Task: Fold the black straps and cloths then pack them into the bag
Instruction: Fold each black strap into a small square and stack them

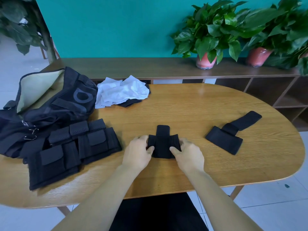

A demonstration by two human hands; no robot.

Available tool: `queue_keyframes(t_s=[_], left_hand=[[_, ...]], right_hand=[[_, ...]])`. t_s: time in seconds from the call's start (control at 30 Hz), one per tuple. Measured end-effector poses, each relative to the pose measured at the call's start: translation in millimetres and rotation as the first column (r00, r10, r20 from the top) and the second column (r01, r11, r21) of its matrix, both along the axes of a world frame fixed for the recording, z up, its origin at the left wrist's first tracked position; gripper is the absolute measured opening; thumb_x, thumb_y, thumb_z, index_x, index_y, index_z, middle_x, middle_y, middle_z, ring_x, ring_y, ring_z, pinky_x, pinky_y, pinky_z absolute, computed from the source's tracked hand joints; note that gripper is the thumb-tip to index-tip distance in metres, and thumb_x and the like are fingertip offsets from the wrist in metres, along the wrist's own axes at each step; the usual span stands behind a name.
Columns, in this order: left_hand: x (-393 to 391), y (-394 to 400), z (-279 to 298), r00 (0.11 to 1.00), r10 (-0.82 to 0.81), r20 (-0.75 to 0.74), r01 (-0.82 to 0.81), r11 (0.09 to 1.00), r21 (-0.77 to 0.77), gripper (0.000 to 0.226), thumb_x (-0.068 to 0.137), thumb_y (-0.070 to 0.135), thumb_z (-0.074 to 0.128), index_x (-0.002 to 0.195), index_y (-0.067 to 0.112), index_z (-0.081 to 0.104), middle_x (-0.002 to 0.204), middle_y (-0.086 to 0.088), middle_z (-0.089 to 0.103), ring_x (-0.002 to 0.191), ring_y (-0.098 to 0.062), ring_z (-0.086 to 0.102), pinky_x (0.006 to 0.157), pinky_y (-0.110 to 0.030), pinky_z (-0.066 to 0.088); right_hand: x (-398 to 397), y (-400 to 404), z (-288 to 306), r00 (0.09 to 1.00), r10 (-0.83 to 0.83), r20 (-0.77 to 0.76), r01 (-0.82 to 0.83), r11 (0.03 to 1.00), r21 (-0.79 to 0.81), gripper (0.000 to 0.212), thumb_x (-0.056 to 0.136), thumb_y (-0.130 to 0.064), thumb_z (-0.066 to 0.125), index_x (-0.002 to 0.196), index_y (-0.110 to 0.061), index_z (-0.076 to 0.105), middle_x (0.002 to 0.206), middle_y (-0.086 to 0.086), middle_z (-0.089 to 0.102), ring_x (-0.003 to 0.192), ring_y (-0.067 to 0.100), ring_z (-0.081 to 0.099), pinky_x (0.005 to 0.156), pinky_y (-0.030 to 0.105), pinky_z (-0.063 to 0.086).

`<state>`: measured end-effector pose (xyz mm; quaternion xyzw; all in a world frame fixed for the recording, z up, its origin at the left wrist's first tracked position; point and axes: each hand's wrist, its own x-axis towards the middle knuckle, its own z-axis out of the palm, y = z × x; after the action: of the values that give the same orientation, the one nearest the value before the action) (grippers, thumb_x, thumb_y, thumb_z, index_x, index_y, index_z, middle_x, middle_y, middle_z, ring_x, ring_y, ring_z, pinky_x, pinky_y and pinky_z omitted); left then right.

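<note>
A black strap (163, 142) lies folded on the wooden table (200, 105) in front of me, its tab pointing away. My left hand (139, 151) grips its left side, thumb on top. Its right side is gripped the same way by my right hand (187, 153). A second black strap (231, 133) lies unfolded to the right. At the left sits a stack of folded black straps and cloths (70, 147). Behind it the black bag (50, 100) lies open, showing a pale lining.
A crumpled white cloth (121, 91) lies on a dark cloth at the table's far side. A low wooden shelf (150, 67) behind the table carries two potted plants (206, 60), (258, 57). Another plant stands at the far left.
</note>
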<state>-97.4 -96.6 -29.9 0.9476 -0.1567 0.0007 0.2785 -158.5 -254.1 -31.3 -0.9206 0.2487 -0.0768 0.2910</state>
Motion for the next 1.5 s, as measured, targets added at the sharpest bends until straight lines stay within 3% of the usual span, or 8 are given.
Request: queue_keyframes(t_s=[0.17,0.37,0.67,0.8,0.93,1.17,1.33,1.5], left_hand=[[-0.7,-1.8,7.0,0.976,-0.090,0.196,0.085,0.996,0.037,0.038,0.100,0.026,0.047,0.137,0.020,0.051,0.130,0.001,0.051,0.119,-0.017,0.048,0.098,-0.031,0.039],[-2.9,-2.1,-3.2,0.929,-0.365,0.056,0.330,0.889,0.317,0.050,0.104,0.028,0.032,0.153,0.021,0.023,0.162,0.006,0.014,0.148,-0.005,0.006,0.117,-0.029,0.000],[-26.2,16.3,-12.4,0.928,-0.360,0.094,0.320,0.902,0.290,0.052,0.104,0.040,0.024,0.154,0.025,0.021,0.161,0.010,0.015,0.148,-0.004,0.006,0.117,-0.032,0.007],[-38.6,24.8,-17.6,0.914,-0.389,0.114,0.341,0.890,0.303,0.077,0.088,0.056,-0.002,0.153,0.025,0.026,0.159,0.012,0.019,0.147,-0.002,0.009,0.114,-0.030,0.009],[-46.1,32.2,-23.7,0.912,-0.391,0.122,0.339,0.889,0.308,0.080,0.087,0.059,-0.002,0.152,0.025,0.029,0.158,0.012,0.022,0.147,-0.002,0.011,0.110,-0.028,0.008],[-46.4,32.0,-18.8,0.916,-0.385,0.113,0.337,0.892,0.302,0.081,0.085,0.061,0.000,0.151,0.026,0.031,0.157,0.014,0.024,0.146,-0.001,0.012,0.108,-0.028,0.006],[-44.1,31.8,-15.9,0.918,-0.388,0.086,0.343,0.882,0.322,0.085,0.081,0.062,-0.003,0.151,0.026,0.030,0.158,0.014,0.023,0.146,0.000,0.012,0.111,-0.033,0.006],[-41.2,31.6,-14.5,0.917,-0.392,0.071,0.348,0.874,0.338,0.086,0.080,0.063,-0.006,0.152,0.028,0.026,0.159,0.016,0.019,0.146,0.001,0.009,0.113,-0.034,0.005]], right_hand=[[-2.2,3.8,4.9,0.976,0.166,0.138,-0.119,0.947,-0.299,0.039,0.097,-0.030,0.052,0.133,-0.017,0.054,0.129,0.001,0.053,0.117,0.021,0.048,0.088,0.032,0.040],[0.6,7.9,0.9,0.889,0.437,-0.136,-0.457,0.840,-0.291,0.045,0.104,-0.031,0.034,0.149,-0.025,0.032,0.160,-0.004,0.018,0.147,0.012,0.011,0.115,0.031,0.013],[-18.3,4.0,-3.6,0.851,0.517,-0.087,-0.517,0.800,-0.304,0.045,0.105,-0.029,0.033,0.149,-0.031,0.030,0.159,-0.012,0.016,0.146,0.003,0.009,0.113,0.024,0.013],[-32.0,4.0,-6.1,0.841,0.535,-0.082,-0.532,0.791,-0.300,0.044,0.105,-0.030,0.033,0.149,-0.032,0.031,0.159,-0.013,0.016,0.146,0.003,0.009,0.113,0.024,0.013],[-41.2,8.3,-8.2,0.828,0.554,-0.084,-0.553,0.786,-0.277,0.043,0.104,-0.030,0.036,0.147,-0.031,0.035,0.158,-0.013,0.019,0.146,0.004,0.012,0.114,0.025,0.013],[4.1,2.9,16.0,0.934,0.340,0.107,-0.326,0.936,-0.131,0.036,0.096,-0.024,0.053,0.132,-0.023,0.056,0.122,-0.004,0.064,0.121,0.014,0.046,0.099,0.033,0.040],[46.6,9.2,18.9,0.951,0.216,-0.221,-0.251,0.957,-0.144,0.041,0.098,-0.040,0.047,0.133,-0.019,0.052,0.134,0.003,0.047,0.125,0.022,0.034,0.101,0.035,0.030],[65.5,14.0,26.0,0.930,0.188,-0.316,-0.241,0.961,-0.136,0.041,0.094,-0.043,0.053,0.130,-0.023,0.054,0.136,0.003,0.042,0.125,0.024,0.033,0.100,0.034,0.028]])
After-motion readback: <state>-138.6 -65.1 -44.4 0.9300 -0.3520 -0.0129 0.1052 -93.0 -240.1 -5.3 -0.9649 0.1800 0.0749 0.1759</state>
